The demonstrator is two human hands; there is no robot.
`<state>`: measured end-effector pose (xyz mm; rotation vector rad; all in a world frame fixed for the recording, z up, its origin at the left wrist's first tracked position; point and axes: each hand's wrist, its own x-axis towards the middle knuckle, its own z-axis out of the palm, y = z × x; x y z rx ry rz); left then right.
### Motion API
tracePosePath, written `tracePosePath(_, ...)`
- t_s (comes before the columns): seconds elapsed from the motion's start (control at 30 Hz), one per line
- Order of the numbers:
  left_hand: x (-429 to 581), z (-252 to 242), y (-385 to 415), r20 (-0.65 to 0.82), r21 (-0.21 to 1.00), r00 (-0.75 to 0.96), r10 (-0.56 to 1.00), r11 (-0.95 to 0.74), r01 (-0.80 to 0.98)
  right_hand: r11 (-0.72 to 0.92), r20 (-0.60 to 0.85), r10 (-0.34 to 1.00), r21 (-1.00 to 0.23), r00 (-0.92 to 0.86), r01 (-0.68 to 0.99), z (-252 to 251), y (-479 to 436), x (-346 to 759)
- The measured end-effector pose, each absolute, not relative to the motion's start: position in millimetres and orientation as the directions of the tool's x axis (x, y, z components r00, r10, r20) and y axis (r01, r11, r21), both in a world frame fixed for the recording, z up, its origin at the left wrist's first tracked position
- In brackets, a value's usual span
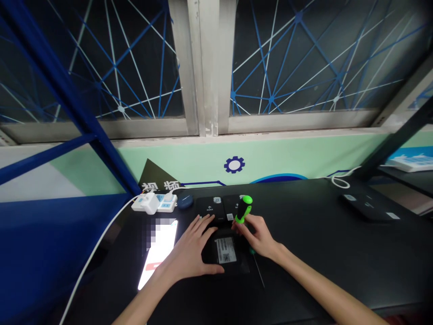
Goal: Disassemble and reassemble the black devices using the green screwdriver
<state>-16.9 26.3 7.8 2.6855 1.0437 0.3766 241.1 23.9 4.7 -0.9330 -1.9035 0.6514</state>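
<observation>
My right hand [257,233] is closed round a screwdriver [244,208] with a black and bright green handle, held upright. Its tip is hidden behind my fingers, over the far right part of a flat black device [238,266]. A white printed label [226,250] lies on that device. Spread over the left side of the device, my left hand [193,250] has its fingers apart, the thumb along the near edge. A second screwdriver [259,271], with a thin shaft and a dark green handle, lies on the table just right of the device, partly under my right hand.
Two black boxes [210,208] sit side by side behind my hands. To the left are a lit phone [158,255], a white power strip [165,204] with a plugged-in charger, and a dark blue round case [185,201]. Another black device [368,207] lies far right on the black table [304,280].
</observation>
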Motion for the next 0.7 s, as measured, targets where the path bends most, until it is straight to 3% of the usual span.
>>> tracePosePath(0.7,-17.3,5.6,27.7,0.132,0.311,0.699,0.703,-0.699,0.644,0.58,0.502,0.813,-0.74,-0.294,0.341,8.4,23.5,239.1)
